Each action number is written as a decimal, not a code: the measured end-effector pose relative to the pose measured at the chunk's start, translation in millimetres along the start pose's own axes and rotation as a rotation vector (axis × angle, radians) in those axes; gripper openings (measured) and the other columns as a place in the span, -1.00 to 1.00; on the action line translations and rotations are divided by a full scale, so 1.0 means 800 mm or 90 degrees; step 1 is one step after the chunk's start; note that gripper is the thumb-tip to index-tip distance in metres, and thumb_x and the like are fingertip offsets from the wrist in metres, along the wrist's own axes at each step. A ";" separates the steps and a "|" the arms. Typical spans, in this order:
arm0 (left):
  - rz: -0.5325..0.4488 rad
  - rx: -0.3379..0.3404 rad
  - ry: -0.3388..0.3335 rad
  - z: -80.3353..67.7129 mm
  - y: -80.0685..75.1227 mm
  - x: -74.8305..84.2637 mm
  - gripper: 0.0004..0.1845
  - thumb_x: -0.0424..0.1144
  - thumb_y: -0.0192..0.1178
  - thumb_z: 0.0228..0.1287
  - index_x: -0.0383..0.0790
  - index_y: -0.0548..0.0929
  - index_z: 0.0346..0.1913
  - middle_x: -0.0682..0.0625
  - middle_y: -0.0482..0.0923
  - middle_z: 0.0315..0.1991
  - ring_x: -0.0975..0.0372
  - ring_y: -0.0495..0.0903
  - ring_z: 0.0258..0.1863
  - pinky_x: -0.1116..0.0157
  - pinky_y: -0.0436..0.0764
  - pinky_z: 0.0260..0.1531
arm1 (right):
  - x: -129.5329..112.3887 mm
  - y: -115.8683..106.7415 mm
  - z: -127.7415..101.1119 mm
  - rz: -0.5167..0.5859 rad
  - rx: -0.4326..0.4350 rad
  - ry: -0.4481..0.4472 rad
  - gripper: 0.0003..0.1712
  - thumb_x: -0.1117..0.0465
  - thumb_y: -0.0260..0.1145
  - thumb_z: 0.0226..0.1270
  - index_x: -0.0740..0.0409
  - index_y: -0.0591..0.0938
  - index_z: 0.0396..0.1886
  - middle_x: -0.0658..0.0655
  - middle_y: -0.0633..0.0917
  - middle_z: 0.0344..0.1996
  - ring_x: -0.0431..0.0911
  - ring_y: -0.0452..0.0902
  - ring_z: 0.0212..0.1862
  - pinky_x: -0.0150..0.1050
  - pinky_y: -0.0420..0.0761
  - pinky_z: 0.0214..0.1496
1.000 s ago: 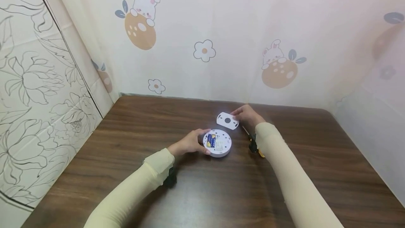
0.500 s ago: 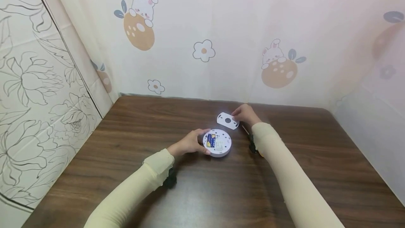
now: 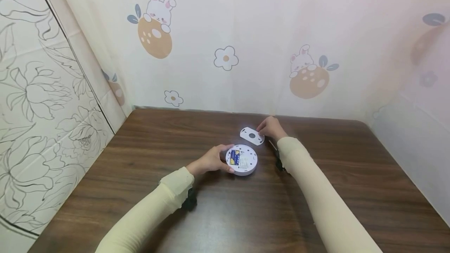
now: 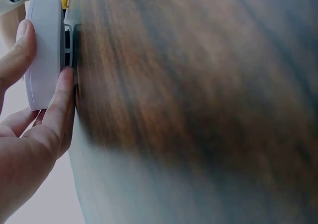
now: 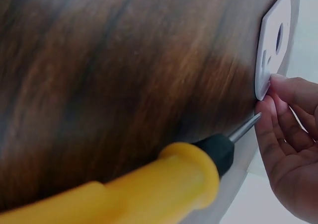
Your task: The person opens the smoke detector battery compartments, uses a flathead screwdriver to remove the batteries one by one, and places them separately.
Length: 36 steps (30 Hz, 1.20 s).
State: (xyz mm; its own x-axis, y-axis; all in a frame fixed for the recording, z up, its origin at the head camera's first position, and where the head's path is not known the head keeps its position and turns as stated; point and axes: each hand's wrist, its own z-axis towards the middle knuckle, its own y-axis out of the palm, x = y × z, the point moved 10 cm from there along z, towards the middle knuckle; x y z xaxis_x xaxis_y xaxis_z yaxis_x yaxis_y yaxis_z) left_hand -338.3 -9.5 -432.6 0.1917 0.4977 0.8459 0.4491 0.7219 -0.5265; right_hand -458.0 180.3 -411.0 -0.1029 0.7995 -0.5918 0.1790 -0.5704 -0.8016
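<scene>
Left hand curled round the left edge of a round white smoke detector, thumb on its top face and fingers against its side, so a light grip on the rim. Detector lying flat near the middle of the table, underside up, with a blue and yellow label facing the ceiling; round, so no long axis to tell. In the left wrist view, slotted vents on the edge nearest the wood.

Right hand just beyond it, fingertips pinching the right end of a flat white mounting plate. Plate lying flat on the wood, long axis running left to right and slightly toward the near right, 1 dark round hole at its centre, apart from the detector.

Yellow-handled screwdriver lying on the table by the right forearm, metal tip pointing toward the plate.

Dark brown wood-grain tabletop. Pale cloth backdrop with rabbit and flower prints at the far side, line-drawn flower panel on the left.
</scene>
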 end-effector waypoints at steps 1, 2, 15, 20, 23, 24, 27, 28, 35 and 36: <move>-0.001 0.000 0.001 0.000 0.000 0.000 -0.06 -0.30 0.55 -0.14 -0.22 0.32 0.39 -0.22 0.29 0.31 -0.03 0.25 0.29 -0.05 0.17 0.35 | 0.001 0.000 0.000 0.002 -0.001 -0.001 -0.88 0.45 0.36 0.09 0.32 0.74 -0.34 0.30 0.70 -0.28 0.13 0.57 -0.16 -0.08 0.63 -0.10; -0.002 0.000 0.002 0.000 0.001 0.000 -0.06 -0.30 0.55 -0.14 -0.22 0.32 0.39 -0.22 0.29 0.31 -0.03 0.25 0.28 -0.05 0.17 0.35 | 0.000 0.000 -0.001 0.004 -0.001 -0.001 -0.88 0.45 0.35 0.09 0.32 0.74 -0.34 0.30 0.70 -0.29 0.13 0.56 -0.16 -0.08 0.63 -0.09; -0.012 0.018 0.011 -0.002 0.000 0.000 -0.04 -0.32 0.56 -0.16 -0.28 0.31 0.38 -0.25 0.31 0.29 -0.03 0.25 0.29 -0.01 0.17 0.36 | -0.002 -0.010 -0.013 0.000 0.024 -0.039 -0.73 0.38 0.33 0.16 0.42 0.66 -0.13 0.36 0.67 -0.18 0.18 0.58 -0.10 0.00 0.61 0.00; -0.013 0.023 0.020 -0.003 0.000 0.002 -0.05 -0.32 0.55 -0.15 -0.31 0.31 0.37 -0.26 0.33 0.27 -0.02 0.29 0.25 0.00 0.19 0.34 | -0.010 -0.016 -0.035 -0.012 0.016 -0.056 -0.72 0.34 0.31 0.20 0.44 0.65 -0.12 0.38 0.66 -0.17 0.20 0.57 -0.10 0.03 0.61 0.01; -0.010 0.032 0.022 -0.005 0.000 0.004 -0.05 -0.30 0.56 -0.15 -0.33 0.31 0.37 -0.25 0.36 0.24 -0.01 0.33 0.21 0.01 0.23 0.32 | -0.009 -0.018 -0.047 -0.021 0.006 -0.049 -0.72 0.32 0.29 0.24 0.42 0.65 -0.11 0.37 0.66 -0.14 0.19 0.56 -0.08 0.04 0.61 0.01; -0.009 0.036 0.019 -0.006 -0.001 0.004 -0.05 -0.28 0.56 -0.15 -0.33 0.31 0.37 -0.25 0.37 0.24 0.00 0.33 0.20 0.01 0.24 0.32 | -0.008 -0.018 -0.052 -0.020 -0.002 -0.043 -0.72 0.31 0.27 0.26 0.42 0.64 -0.09 0.37 0.65 -0.13 0.19 0.56 -0.07 0.04 0.61 0.02; -0.007 0.052 0.014 -0.010 -0.001 0.004 -0.03 -0.25 0.57 -0.17 -0.32 0.31 0.37 -0.24 0.38 0.23 -0.01 0.34 0.19 0.00 0.28 0.29 | -0.002 -0.017 -0.069 -0.006 -0.022 -0.012 -0.69 0.30 0.24 0.29 0.42 0.62 -0.05 0.37 0.63 -0.08 0.18 0.55 -0.04 0.02 0.62 0.01; -0.005 0.057 0.010 -0.011 -0.001 0.003 -0.03 -0.24 0.57 -0.17 -0.31 0.31 0.37 -0.23 0.37 0.23 -0.01 0.34 0.19 0.00 0.28 0.29 | -0.001 -0.018 -0.074 -0.010 -0.024 -0.013 -0.69 0.30 0.24 0.29 0.43 0.61 -0.04 0.38 0.62 -0.07 0.18 0.55 -0.05 0.02 0.62 0.00; -0.003 0.095 0.020 -0.016 0.003 0.009 -0.03 -0.26 0.57 -0.17 -0.40 0.30 0.35 -0.27 0.37 0.21 -0.04 0.35 0.16 0.00 0.31 0.27 | 0.007 -0.023 -0.109 -0.055 -0.025 -0.026 -0.67 0.25 0.25 0.30 0.48 0.59 -0.11 0.39 0.64 -0.17 0.11 0.60 -0.21 -0.04 0.69 -0.16; -0.002 0.098 0.016 -0.017 0.005 0.010 -0.03 -0.26 0.56 -0.16 -0.41 0.29 0.35 -0.28 0.36 0.21 -0.04 0.35 0.16 0.01 0.30 0.27 | 0.010 -0.023 -0.114 -0.061 -0.027 -0.019 -0.66 0.24 0.26 0.30 0.48 0.58 -0.11 0.38 0.64 -0.19 0.10 0.60 -0.23 -0.04 0.69 -0.17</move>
State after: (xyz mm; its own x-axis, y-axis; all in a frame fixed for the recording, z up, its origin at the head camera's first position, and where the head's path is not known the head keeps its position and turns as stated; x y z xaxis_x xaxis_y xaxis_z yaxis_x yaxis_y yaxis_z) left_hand -323.3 -9.2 -427.1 0.2138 0.4842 0.8485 0.3107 0.7897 -0.5289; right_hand -373.0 214.5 -393.0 -0.1508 0.8433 -0.5159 0.2082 -0.4831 -0.8505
